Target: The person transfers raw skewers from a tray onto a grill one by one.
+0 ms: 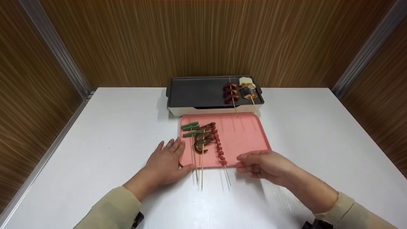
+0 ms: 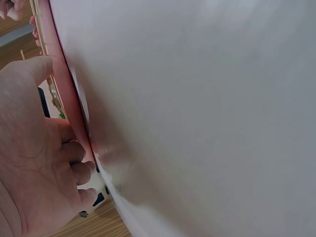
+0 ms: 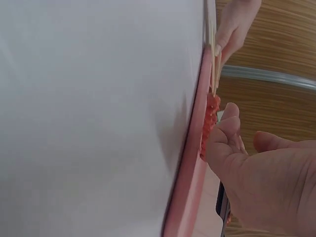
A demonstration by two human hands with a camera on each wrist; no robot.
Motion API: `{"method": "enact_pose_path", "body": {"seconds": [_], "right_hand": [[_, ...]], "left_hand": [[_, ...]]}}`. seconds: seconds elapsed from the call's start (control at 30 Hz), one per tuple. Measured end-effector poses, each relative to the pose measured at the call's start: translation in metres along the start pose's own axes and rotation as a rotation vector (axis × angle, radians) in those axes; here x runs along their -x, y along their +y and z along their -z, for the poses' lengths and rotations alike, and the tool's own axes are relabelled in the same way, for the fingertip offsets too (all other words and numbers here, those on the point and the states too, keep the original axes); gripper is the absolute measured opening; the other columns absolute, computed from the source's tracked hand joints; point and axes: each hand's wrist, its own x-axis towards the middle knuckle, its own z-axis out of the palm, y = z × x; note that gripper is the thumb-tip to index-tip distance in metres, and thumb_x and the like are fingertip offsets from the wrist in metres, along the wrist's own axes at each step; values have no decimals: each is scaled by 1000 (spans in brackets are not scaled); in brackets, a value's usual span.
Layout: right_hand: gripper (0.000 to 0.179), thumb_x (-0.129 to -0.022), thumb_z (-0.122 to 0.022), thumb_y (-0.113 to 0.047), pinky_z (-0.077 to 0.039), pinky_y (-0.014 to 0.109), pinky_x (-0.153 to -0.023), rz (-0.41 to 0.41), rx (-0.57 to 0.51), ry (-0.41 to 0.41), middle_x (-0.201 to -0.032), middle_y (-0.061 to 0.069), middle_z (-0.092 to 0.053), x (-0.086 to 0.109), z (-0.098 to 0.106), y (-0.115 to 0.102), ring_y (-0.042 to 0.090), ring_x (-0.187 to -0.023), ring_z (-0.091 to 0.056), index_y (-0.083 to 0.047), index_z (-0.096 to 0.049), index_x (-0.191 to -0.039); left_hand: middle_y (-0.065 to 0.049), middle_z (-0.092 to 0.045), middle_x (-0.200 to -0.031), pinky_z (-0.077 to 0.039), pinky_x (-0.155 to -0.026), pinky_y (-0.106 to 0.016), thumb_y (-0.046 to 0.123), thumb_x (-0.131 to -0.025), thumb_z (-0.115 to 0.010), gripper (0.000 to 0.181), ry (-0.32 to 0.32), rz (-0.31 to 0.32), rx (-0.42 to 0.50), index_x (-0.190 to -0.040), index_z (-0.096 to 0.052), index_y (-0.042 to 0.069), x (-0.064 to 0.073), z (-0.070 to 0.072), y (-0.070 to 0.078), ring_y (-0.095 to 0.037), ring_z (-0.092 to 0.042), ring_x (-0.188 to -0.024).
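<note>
A pink tray (image 1: 244, 136) lies on the white table, bearing three skewers: one with green stalks (image 1: 190, 135), one with shrimp (image 1: 200, 146) and one with small red pieces (image 1: 220, 153). Their sticks jut past its front edge. My left hand (image 1: 163, 163) rests at the tray's front left corner, fingers along the left side and thumb by the front rim. By the front right part of the tray is my right hand (image 1: 267, 165), its fingers loosely bent. Nothing is held in it in the right wrist view (image 3: 261, 173).
Behind the tray stands a white grill with a dark griddle plate (image 1: 197, 92). On its right side lie a skewer of dark reddish-brown pieces (image 1: 231, 93) and a skewer with a white piece and a dark-wrapped piece (image 1: 249, 92). Wood-grain panels (image 1: 203, 38) enclose the table.
</note>
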Motion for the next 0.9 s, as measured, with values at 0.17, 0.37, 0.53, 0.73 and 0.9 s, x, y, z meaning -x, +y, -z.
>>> {"method": "enact_pose_path", "body": {"seconds": [0.17,0.37,0.53,0.73,0.9], "right_hand": [[34,-106,-62,-12,-59,31,-86,-13,-2,-23,-116,15,-77,2,-8,9,21,-100,-76,8,-64,-133],[33,-106,-60,-11,-62,34,-87,-36,-23,-52,-116,20,-77,2,-16,19,27,-102,-78,10,-64,-131],[30,-107,-62,-14,-63,32,-84,-38,-33,-71,-110,17,-78,2,-22,26,24,-99,-78,8,-68,-126],[30,-107,-63,-16,-62,32,-84,-53,-48,-79,-108,15,-78,1,-29,31,23,-98,-78,7,-68,-125],[29,-107,-63,-15,-62,32,-84,-53,-62,-87,-108,16,-78,-1,-34,32,23,-98,-78,6,-67,-125]], "left_hand": [[-21,-27,-171,-16,-128,-60,66,-104,-45,92,-2,1,-3,-163,-34,-3,0,-1,0,-43,-28,-157],[-20,-27,-171,-16,-128,-59,68,-103,-45,93,-11,10,-7,-164,-34,-2,0,0,0,-42,-27,-157],[-20,-30,-170,-18,-128,-60,67,-103,-47,92,4,9,-3,-163,-36,-2,0,-1,-1,-42,-30,-157],[-20,-31,-170,-19,-128,-60,66,-103,-48,91,8,6,1,-162,-37,-2,0,-2,-1,-41,-30,-157],[-20,-30,-170,-18,-128,-59,66,-103,-47,91,0,9,-7,-163,-36,-1,-1,-2,-1,-41,-30,-157]]}}
